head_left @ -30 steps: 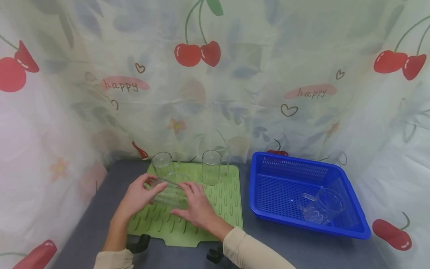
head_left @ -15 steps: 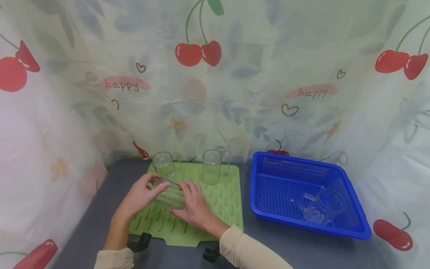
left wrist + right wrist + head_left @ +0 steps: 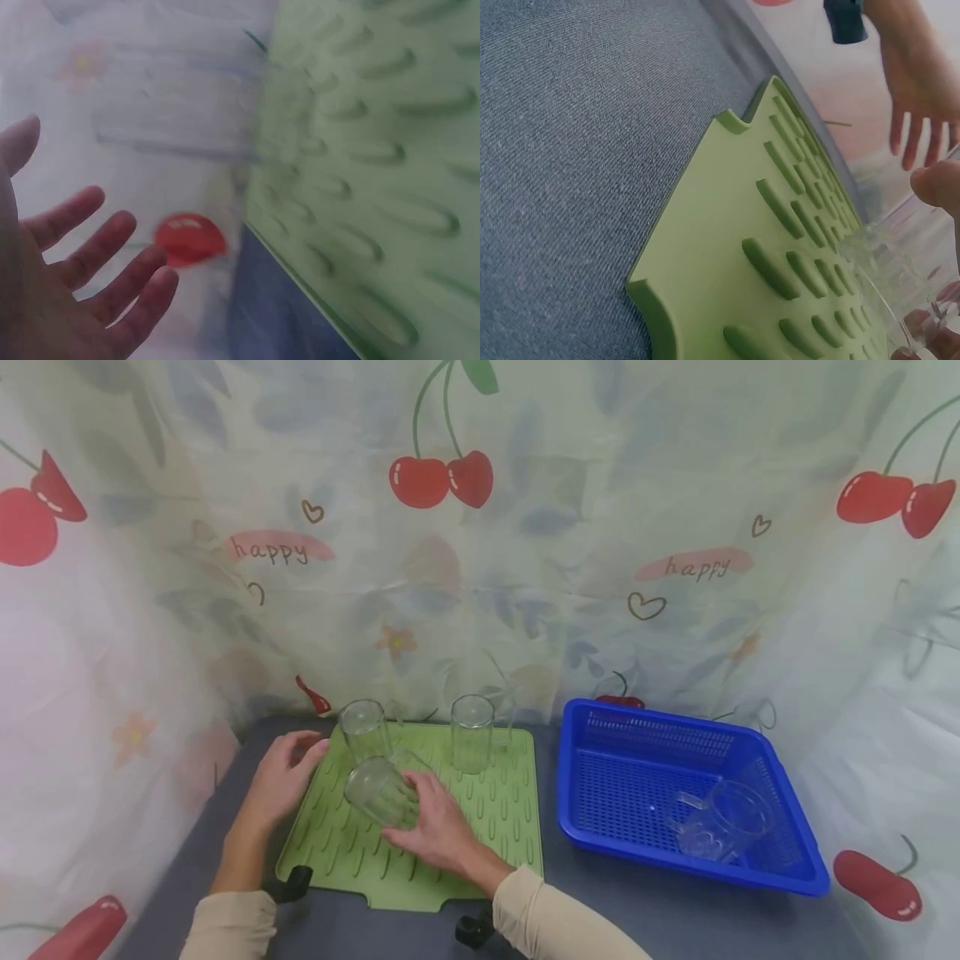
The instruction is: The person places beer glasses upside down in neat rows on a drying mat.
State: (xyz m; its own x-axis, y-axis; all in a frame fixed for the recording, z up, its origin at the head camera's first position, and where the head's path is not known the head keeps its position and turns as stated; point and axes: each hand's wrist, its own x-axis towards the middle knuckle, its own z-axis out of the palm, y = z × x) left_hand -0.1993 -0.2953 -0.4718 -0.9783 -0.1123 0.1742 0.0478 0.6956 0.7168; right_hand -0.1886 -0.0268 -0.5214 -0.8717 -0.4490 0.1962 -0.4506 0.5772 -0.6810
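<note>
My right hand (image 3: pixel 444 828) grips a clear glass mug (image 3: pixel 377 793), tilted over the green ridged drying mat (image 3: pixel 495 827), its round end facing left. In the right wrist view the thumb and fingertips hold the glass near the right edge. At the mat's left edge my left hand (image 3: pixel 276 778) is apart from the mug; the left wrist view shows its fingers (image 3: pixel 97 244) loosely spread and holding nothing. Two more glass mugs stand upright at the back of the mat, a left one (image 3: pixel 364 735) and a right one (image 3: pixel 472 739).
A blue perforated basket (image 3: pixel 570 827) stands right of the mat, with another clear glass mug (image 3: pixel 723 822) lying tilted inside. Mat and basket rest on a dark grey surface (image 3: pixel 600 902). A cherry-print curtain (image 3: pixel 525 568) encloses the back and sides.
My left hand has let go of the tilted mug and moved left, off the glass. The right hand keeps hold of the mug, almost in the same place.
</note>
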